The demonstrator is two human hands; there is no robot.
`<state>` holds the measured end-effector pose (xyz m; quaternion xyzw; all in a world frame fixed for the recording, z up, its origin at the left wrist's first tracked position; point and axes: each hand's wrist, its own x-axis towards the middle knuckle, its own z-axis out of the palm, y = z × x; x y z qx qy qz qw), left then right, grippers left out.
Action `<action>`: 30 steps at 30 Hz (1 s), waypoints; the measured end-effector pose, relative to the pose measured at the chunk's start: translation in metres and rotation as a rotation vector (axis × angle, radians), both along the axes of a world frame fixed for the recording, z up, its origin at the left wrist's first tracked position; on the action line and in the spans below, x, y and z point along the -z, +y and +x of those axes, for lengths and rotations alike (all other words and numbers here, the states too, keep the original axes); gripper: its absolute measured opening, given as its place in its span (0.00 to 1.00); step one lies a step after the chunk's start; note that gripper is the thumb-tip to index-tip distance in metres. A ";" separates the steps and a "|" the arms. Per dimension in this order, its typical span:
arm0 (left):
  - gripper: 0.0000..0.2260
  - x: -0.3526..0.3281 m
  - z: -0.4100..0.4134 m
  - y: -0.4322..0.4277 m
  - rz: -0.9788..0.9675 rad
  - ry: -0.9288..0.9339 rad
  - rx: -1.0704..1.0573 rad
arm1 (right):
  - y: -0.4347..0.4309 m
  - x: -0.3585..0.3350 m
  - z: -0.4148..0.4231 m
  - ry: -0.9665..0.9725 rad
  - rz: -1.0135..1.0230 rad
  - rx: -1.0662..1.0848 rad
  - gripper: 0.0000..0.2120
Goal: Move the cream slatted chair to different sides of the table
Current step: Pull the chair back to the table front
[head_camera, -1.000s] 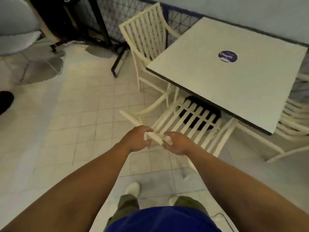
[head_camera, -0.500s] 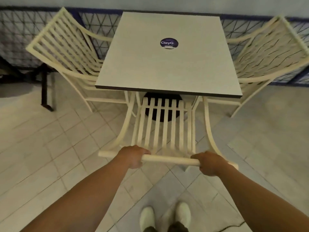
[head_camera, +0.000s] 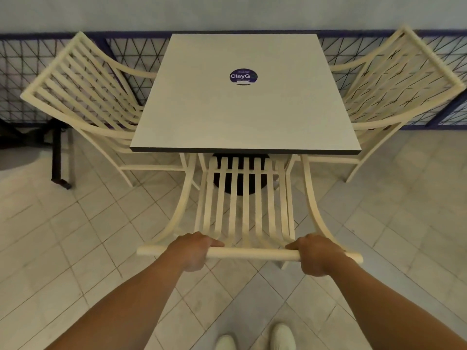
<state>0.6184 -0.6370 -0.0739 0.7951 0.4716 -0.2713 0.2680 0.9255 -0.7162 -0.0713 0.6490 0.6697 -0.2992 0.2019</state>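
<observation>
A: Where's the chair [head_camera: 243,198]?

B: Near side of the table [head_camera: 242,109], square to it. Seat front tucked under the near edge, back leaning toward the person.

A: Grip?

B: Both hands wrapped over the top rail [head_camera: 252,254]. Left hand [head_camera: 194,251] left of centre, right hand [head_camera: 316,254] right of centre, fingers curled round the bar.

A: Axis?

B: Rail runs left to right across the body. The rest of the chair lies straight ahead of the grip, toward the table. Hands sit about evenly either side of the slats, so neither is nearer.

A: Next move?

B: Probably a pull straight back to free the seat before any swing. Left chair [head_camera: 83,97] and right chair [head_camera: 396,82] fill the two flanks, so turning early risks clipping their legs. I can't tell whether the chair's feet are on the tiles.
</observation>
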 end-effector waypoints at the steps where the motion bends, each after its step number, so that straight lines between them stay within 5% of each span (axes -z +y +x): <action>1: 0.32 -0.001 0.001 0.004 0.008 -0.003 0.000 | 0.004 -0.001 0.000 0.002 0.005 -0.006 0.27; 30: 0.34 -0.014 0.004 0.010 -0.006 0.013 0.015 | 0.016 0.001 -0.002 0.030 0.054 -0.010 0.24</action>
